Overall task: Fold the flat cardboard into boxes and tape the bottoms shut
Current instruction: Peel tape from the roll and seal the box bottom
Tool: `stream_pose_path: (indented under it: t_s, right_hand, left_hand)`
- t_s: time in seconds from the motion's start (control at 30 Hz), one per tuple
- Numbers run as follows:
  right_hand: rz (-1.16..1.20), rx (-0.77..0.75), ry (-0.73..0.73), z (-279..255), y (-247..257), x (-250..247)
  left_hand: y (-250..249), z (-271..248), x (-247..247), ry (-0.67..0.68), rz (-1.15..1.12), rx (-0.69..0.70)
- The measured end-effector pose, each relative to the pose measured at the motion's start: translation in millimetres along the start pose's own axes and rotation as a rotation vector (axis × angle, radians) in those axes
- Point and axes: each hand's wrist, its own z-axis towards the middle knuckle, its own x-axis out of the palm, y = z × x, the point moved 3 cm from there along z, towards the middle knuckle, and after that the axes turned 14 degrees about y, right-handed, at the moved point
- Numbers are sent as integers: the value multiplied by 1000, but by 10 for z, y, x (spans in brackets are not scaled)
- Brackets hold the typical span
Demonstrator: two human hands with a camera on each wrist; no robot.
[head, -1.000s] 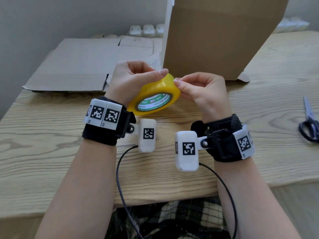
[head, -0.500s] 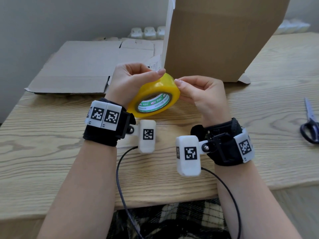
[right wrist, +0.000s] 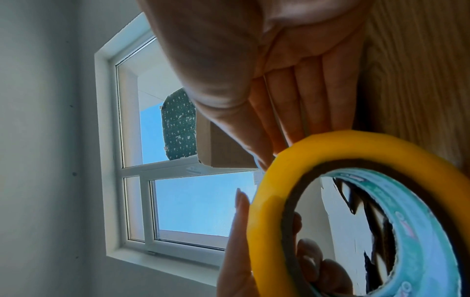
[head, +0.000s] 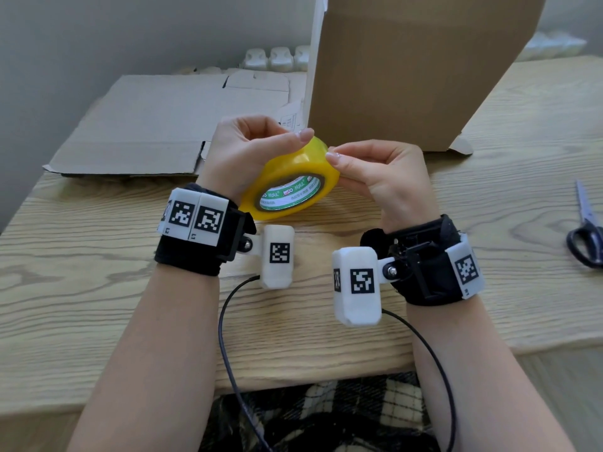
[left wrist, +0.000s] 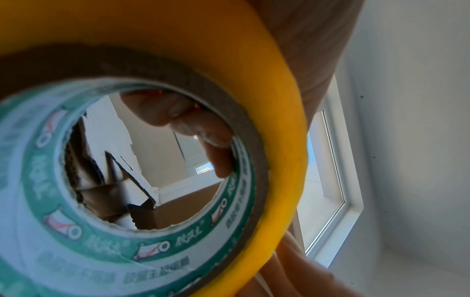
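The left hand (head: 248,151) grips the yellow roll of packing tape (head: 290,187), tilted above the wooden table (head: 98,256) in front of the upright brown cardboard box (head: 408,70), while the right hand (head: 381,177) pinches its outer rim, apparently seeking the free end.

Light wooden table (head: 98,305), flat cardboard (head: 156,125) lying at its far left, upright cardboard box (head: 408,70) standing just beside it, scissors (head: 587,230) at the right edge
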Motion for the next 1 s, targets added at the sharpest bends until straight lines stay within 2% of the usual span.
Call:
stream_pose_path:
  t_s: [0.7,0.8,0.93,1.0]
  right_hand:
    - [-83,-99,-46,43,-45,14]
    - [-152,-131,-16,31,-22,32]
    - [-207,-163,-47,41,-27,-16]
    - [-310,-200,-42,24,-17,-8]
  left_hand:
    - [12,1,-24,-31,-9,-4]
    - [4,-5,-23,-25,-21,0]
    - [-12,-13,0,5,-1,2]
    - [-17,-18,12,12,1,4]
